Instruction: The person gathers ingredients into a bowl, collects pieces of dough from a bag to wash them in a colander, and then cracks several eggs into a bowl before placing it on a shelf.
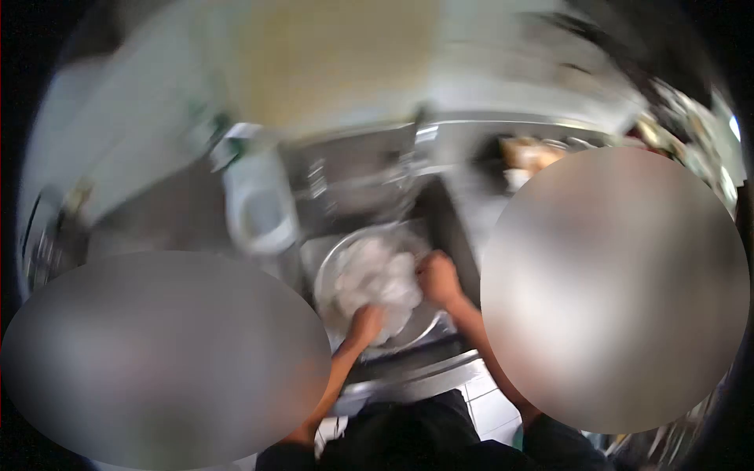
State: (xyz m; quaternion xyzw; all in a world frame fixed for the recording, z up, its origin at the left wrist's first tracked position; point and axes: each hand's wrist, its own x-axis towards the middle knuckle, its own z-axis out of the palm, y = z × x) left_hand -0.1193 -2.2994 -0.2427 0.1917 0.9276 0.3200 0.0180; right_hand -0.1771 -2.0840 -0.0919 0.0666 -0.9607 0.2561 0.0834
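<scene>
A round basin with a shiny rim sits in the metal sink. Inside it lies a white, lumpy mass, soft-looking; motion blur hides whether it is cloth or something else. My left hand is at the near side of the basin, its fingers closed against the white mass. On the right, my right hand is curled closed at the basin's rim, beside the white mass; what its fingers hold is too blurred to make out.
A white plastic jug with a green-and-white top stands left of the sink. The faucet rises behind the basin. Brownish items sit on the right counter. Two large blurred ovals cover the lower left and right.
</scene>
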